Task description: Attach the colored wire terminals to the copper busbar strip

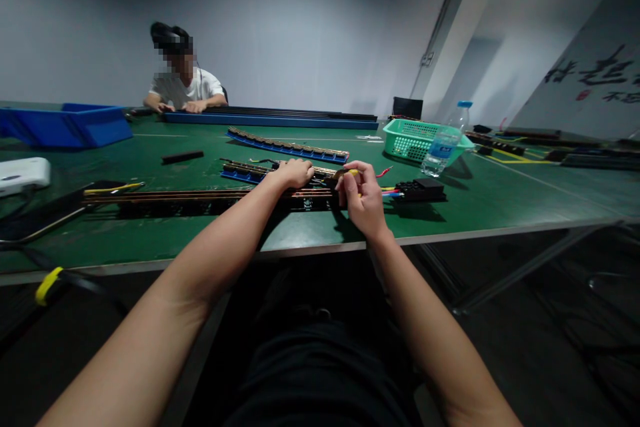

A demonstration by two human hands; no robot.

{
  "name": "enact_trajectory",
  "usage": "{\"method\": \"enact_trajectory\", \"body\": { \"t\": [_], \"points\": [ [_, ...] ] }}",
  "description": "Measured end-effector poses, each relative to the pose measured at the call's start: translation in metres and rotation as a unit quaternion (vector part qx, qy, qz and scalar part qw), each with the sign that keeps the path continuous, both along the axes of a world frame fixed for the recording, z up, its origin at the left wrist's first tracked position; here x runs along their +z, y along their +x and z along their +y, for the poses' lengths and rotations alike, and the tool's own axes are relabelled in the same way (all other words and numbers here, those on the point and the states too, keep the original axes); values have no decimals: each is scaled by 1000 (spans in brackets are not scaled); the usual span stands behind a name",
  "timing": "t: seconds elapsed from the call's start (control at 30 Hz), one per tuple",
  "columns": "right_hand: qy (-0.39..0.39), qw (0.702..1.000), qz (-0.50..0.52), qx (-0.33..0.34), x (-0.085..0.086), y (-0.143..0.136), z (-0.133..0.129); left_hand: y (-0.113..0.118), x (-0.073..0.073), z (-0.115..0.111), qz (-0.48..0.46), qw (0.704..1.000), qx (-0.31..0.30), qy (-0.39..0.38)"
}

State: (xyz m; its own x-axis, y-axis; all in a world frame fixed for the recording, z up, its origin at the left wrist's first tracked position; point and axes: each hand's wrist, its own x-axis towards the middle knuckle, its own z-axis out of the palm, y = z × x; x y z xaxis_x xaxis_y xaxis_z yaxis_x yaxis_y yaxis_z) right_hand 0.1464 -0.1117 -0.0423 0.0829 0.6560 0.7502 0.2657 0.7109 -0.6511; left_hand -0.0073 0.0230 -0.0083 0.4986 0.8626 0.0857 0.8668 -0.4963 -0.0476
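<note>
As seen from the head view: one long copper-striped rail (215, 196) along the near side of the desk (500, 200), two blue-based strips (287, 145) behind, one green basket (395, 140), one bottle (440, 152). Left hand (296, 175) palm down, arm slanting inward, over the nearer strip; cannot tell whether fingers apart or clamped. Right hand (364, 197) raised, wrist bent, fingers closed on one small yellow piece (354, 173) near the rail. Across: one co-worker (187, 87).

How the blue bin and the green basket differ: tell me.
The blue bin has solid walls, the green basket perforated ones. The bin runs off the picture's left edge; the basket lies wholly in frame, partly behind a bottle. Both stand on the green table.
</note>
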Motion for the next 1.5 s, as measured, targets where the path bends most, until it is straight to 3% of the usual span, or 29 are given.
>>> {"method": "enact_trajectory", "body": {
  "t": [0.1,0.23,0.4,0.57,0.83,1.03,1.13,1.27,1.37,1.5],
  "points": [
    [49,998,42,-26,3,3,-3,0,1,-1,-1,1000,-3,-5],
    [124,986,-1,-109,8,24,-5,1,3,-4,-2,1000,-1,-11],
    [132,974,49,-178,5,62,0,2,3,-3,3,1000,7,-16],
    [141,966,88,-198,2,67,3,2,0,2,10,1000,8,-7],
    [20,983,-84,-163,-5,66,5,2,-1,3,13,1000,-2,-1],
    [-9,967,-217,-130,-7,65,5,2,-1,2,7,1000,5,-3],
    [-15,975,-183,-126,-7,64,4,3,0,2,8,1000,3,-2],
    [3,984,-47,-169,-4,66,4,2,1,0,11,1000,6,-4],
    [24,986,31,-165,-1,66,2,2,1,-1,12,1000,4,-5],
    [76,985,25,-152,0,61,-6,3,3,-5,12,1000,7,-6]
  ]
}}
